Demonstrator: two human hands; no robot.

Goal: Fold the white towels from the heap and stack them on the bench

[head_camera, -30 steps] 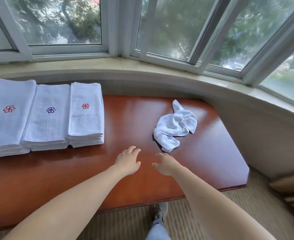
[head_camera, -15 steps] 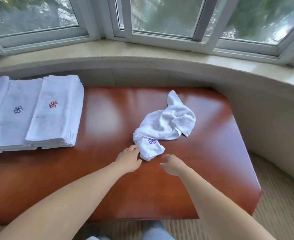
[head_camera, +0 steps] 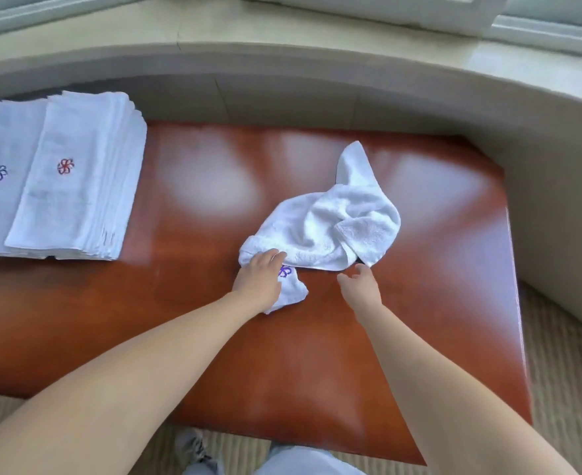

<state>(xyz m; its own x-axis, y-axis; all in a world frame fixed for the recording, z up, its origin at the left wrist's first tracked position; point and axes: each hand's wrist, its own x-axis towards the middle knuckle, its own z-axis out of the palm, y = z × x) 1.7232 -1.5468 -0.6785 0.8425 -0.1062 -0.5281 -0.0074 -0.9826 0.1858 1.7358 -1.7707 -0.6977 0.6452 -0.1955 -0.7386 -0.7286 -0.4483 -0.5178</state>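
A crumpled white towel [head_camera: 330,224] with a purple flower mark lies on the right half of the red-brown bench [head_camera: 214,320]. My left hand [head_camera: 258,279] rests on the towel's near left end, fingers laid over the cloth. My right hand [head_camera: 359,286] hovers just at the towel's near edge, fingers loosely spread and holding nothing. Two stacks of folded white towels stand at the bench's left: one with a red flower mark [head_camera: 76,180] and one with a dark blue mark [head_camera: 1,173], partly cut off by the frame.
A curved pale stone sill [head_camera: 282,39] and wall run behind and to the right of the bench. Beige carpet [head_camera: 564,371] lies right of the bench. My knees and a shoe [head_camera: 193,447] show below the bench's near edge.
Both hands have reached forward: the left now lies on the towel's near end, the right has come up to its near edge. The view has tilted down and closer.
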